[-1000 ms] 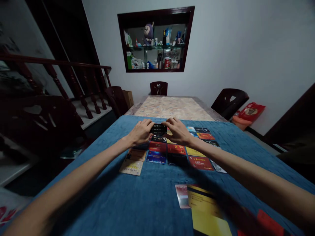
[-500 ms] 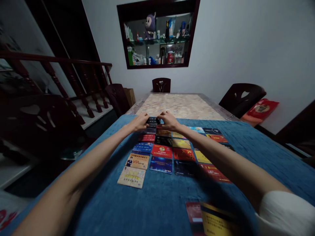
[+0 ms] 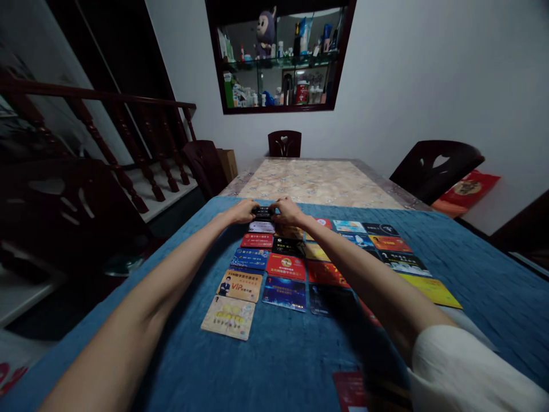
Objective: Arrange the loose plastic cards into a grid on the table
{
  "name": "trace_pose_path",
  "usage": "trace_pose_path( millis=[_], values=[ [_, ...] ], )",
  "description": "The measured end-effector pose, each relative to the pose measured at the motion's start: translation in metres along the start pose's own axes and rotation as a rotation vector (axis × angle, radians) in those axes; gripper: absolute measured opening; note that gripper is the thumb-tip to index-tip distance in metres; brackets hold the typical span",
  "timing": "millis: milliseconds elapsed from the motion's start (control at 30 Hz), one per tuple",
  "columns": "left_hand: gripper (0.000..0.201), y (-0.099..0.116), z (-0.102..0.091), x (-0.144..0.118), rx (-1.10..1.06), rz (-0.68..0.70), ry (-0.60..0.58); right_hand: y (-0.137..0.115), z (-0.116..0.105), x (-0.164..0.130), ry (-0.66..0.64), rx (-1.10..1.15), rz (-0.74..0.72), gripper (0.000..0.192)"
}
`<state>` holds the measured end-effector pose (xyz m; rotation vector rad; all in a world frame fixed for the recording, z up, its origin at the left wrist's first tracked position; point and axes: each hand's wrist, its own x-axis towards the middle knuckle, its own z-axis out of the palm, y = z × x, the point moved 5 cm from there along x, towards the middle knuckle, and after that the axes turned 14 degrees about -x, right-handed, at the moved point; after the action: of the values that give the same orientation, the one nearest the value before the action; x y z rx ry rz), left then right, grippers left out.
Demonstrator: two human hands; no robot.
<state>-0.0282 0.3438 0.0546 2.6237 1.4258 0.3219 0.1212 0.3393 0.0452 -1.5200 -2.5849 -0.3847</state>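
Left hand (image 3: 243, 211) and right hand (image 3: 288, 210) — fingers curled on one dark card (image 3: 262, 213), its face unreadable; further cards (image 3: 285, 266) partly hidden under the right forearm.

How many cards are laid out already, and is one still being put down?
Several rows of cards already lie face up on the blue cloth. The left hand and right hand together hold a dark card at the far end. A red card lies apart near the edge.
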Motion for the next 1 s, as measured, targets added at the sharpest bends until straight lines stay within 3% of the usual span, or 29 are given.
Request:
trace_pose_path(
  millis=[633,1000],
  values=[
    [0.044,-0.003,0.007,0.003,-0.061,-0.016,-0.109,0.004,0.012,0.001,-0.114,0.020,0.006,0.042],
    [0.043,-0.008,0.012,0.005,-0.059,-0.011,-0.053,-0.001,0.010,0.000,-0.105,-0.021,0.003,0.042]
  ],
)
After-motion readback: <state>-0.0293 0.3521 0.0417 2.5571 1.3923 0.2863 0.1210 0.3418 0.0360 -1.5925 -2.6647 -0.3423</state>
